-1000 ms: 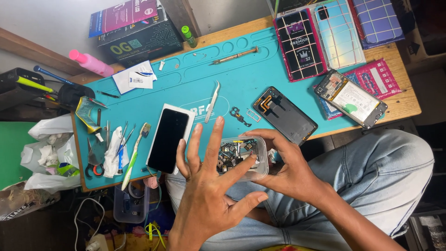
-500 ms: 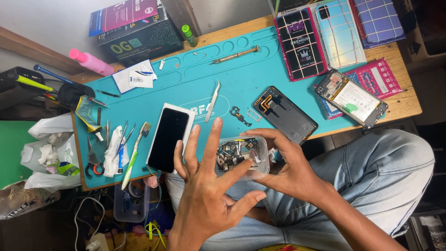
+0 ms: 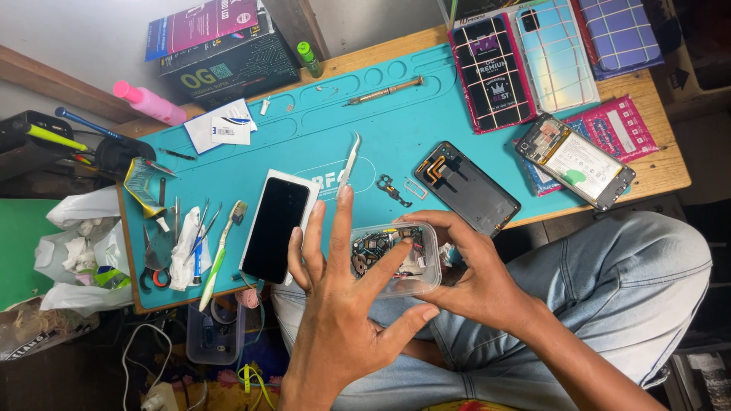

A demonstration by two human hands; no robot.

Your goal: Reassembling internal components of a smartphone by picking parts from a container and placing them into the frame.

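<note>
A person seated in jeans holds a small clear plastic container (image 3: 396,260) of tiny phone parts above the lap — the right hand (image 3: 478,283) clamped around its right side, the left hand (image 3: 344,320) spread wide with fingers apart, its forefinger reaching into the box among the parts. Just beyond, at the near edge of the teal work mat (image 3: 304,141) covering the surface, a smartphone (image 3: 279,226) lies screen up, with a toothbrush (image 3: 221,251), scissors (image 3: 152,262) and fine tools to its left. Farther out rest white tweezers (image 3: 349,161), a stripped phone back frame (image 3: 467,187) and an opened phone (image 3: 575,161) — then a screwdriver (image 3: 383,90) and boxed screen packs (image 3: 491,72) along the far edge.
</note>
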